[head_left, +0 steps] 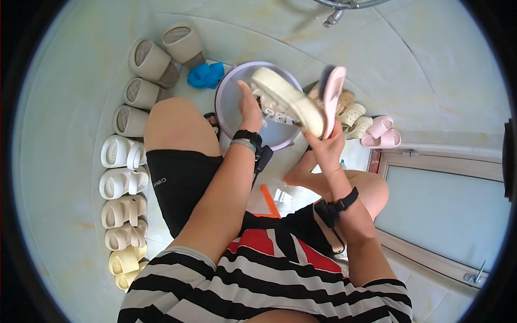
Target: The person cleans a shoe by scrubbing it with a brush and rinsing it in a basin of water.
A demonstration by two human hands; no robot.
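A cream shoe with a thick sole is held tilted above a pale purple basin, its sole side toward me and its upper facing down-left. My right hand grips a pink brush with dark bristles, and its thumb also presses on one end of the shoe. Beside the upper, my left hand has its fingers stretched upward along the shoe; whether it bears any weight I cannot tell. The basin's inside is partly hidden by the shoe and hands.
Several slippers and sandals line the left wall. A blue crumpled item lies beside the basin. Pink slippers and cream clogs stand at right, near a framed door. A metal hose hangs above. Something orange lies below.
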